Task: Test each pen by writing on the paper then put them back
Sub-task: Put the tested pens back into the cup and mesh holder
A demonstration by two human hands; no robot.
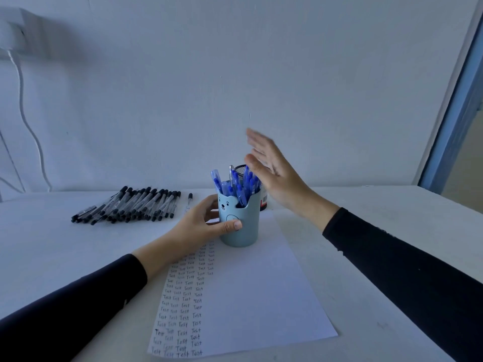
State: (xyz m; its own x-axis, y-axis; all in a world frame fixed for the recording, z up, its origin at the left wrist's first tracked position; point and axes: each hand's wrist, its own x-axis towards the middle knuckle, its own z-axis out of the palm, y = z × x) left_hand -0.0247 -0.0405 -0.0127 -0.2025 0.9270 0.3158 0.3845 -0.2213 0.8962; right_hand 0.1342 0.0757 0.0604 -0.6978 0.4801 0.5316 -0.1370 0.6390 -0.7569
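A pale blue bear cup (244,231) full of several blue pens (236,185) stands on the far end of a white paper sheet (251,291). Columns of the handwritten word "Test" cover the sheet's left side. My left hand (201,222) wraps around the cup's left side, thumb on its front. My right hand (274,173) hovers just right of and above the pens, fingers spread and blurred, holding nothing. A row of several black-capped pens (130,205) lies on the table to the left, with one lone black pen (189,201) beside it.
A black mesh holder (241,169) stands behind the cup, partly hidden, with a dark container showing a barcode (264,201) next to it. A white wall rises behind the white table (379,212). A cable (26,113) hangs at the far left.
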